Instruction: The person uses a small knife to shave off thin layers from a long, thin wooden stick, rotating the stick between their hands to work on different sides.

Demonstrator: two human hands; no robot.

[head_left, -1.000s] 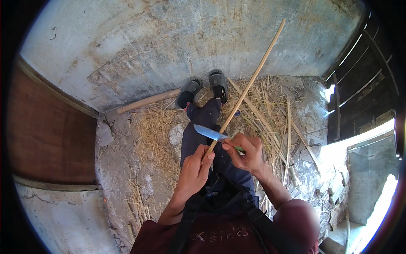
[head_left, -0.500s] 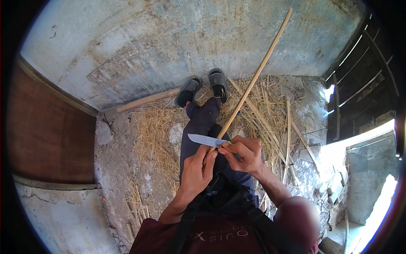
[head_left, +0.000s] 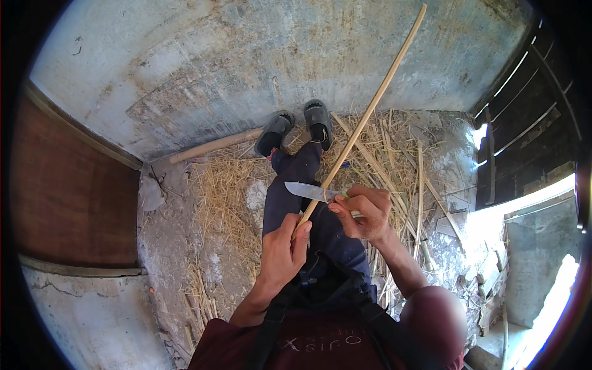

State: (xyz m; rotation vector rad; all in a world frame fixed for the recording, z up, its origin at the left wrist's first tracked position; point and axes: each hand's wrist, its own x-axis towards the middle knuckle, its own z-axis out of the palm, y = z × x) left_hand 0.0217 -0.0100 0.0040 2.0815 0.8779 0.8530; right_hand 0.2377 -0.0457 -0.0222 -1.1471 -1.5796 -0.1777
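My left hand (head_left: 282,254) is closed around the near end of a long pale bamboo strip (head_left: 372,103). From there the strip slants up and away to the right, its far end in front of the wall. In my right hand (head_left: 365,214) is a knife (head_left: 302,190), its handle mostly hidden by the fingers, with a bit of green showing. The broad grey blade points left and lies across the strip, a little beyond my left hand. Whether its edge bites into the bamboo, I cannot tell.
Straw-like shavings (head_left: 225,185) cover the floor around my legs. Several loose bamboo strips (head_left: 420,191) lie to the right. A pole (head_left: 216,145) rests along the foot of the stained wall (head_left: 246,68). My shoes (head_left: 317,116) stand near that wall. A brown panel (head_left: 74,185) is at left.
The knife and my right hand have moved away from my left hand, up along the strip and slightly right. The strip's far end sits slightly higher.
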